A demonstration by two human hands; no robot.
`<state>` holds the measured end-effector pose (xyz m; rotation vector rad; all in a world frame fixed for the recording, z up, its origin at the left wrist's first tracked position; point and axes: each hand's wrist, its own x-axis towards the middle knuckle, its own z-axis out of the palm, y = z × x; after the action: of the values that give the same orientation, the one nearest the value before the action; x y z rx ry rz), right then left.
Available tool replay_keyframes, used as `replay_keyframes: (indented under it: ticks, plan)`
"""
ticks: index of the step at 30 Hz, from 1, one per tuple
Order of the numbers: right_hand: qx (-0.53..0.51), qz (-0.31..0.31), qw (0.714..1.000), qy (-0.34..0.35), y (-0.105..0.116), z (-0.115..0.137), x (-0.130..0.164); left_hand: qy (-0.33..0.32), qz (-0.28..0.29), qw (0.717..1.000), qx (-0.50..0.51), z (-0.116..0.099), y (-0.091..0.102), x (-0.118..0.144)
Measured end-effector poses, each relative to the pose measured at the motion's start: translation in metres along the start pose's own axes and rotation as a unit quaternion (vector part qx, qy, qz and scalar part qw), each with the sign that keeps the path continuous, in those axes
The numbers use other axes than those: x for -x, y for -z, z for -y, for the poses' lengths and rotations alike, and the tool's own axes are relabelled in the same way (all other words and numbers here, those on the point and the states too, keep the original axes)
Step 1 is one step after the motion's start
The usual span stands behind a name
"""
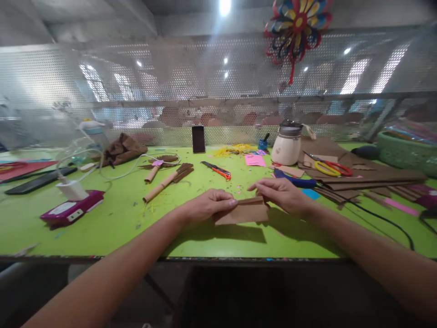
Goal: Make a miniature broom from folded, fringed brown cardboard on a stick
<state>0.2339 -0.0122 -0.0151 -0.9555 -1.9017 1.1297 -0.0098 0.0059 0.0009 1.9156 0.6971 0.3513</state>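
A piece of brown kraft paper (244, 214) is held just above the green table, its far edge folded over in a narrow strip. My left hand (211, 203) pinches its left end, thumb on top. At the right end my right hand (282, 193) is closed on the fold, with the fingertips partly hidden. Beyond the hands lies an orange utility knife (218, 170). Left of it are two rolled brown paper tubes with fringed ends, the nearer tube (165, 184) and the farther tube (153, 172).
A blue glue gun (295, 179) with a black cord lies right of my right hand. Behind it are scissors (331, 168), brown paper sheets (372, 171) and a cream jug (287, 148). A phone (198, 139) stands at the back. A purple power strip (73, 209) sits left.
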Motion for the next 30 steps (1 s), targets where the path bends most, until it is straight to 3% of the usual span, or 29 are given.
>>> replay_keyframes:
  ticks: [5, 11, 13, 16, 19, 23, 30]
  plan:
    - [-0.012, 0.111, 0.992, 0.052, -0.009, 0.028, -0.001, -0.002, 0.037, 0.993, 0.115, 0.003, -0.004, 0.003]
    - [-0.026, 0.153, 0.982, 0.106, -0.016, 0.053, -0.017, -0.054, 0.137, 0.976, 0.163, 0.012, -0.001, 0.002]
    - [-0.021, 0.14, 0.985, 0.101, -0.011, 0.051, -0.022, -0.061, 0.108, 0.979, 0.161, 0.015, 0.002, 0.0]
    - [0.064, 0.137, 0.986, 0.063, -0.004, 0.042, -0.026, -0.048, -0.015, 0.989, 0.142, 0.018, 0.007, -0.003]
    - [0.195, 0.173, 0.965, 0.031, -0.004, 0.031, -0.026, -0.031, -0.137, 0.98, 0.145, 0.016, 0.009, -0.007]
    - [0.279, 0.166, 0.946, 0.005, -0.015, 0.022, -0.025, -0.022, -0.117, 0.991, 0.061, 0.013, 0.004, -0.01]
    - [0.283, 0.096, 0.954, -0.02, -0.029, 0.013, -0.026, 0.002, -0.091, 0.991, -0.102, 0.018, 0.0, -0.01]
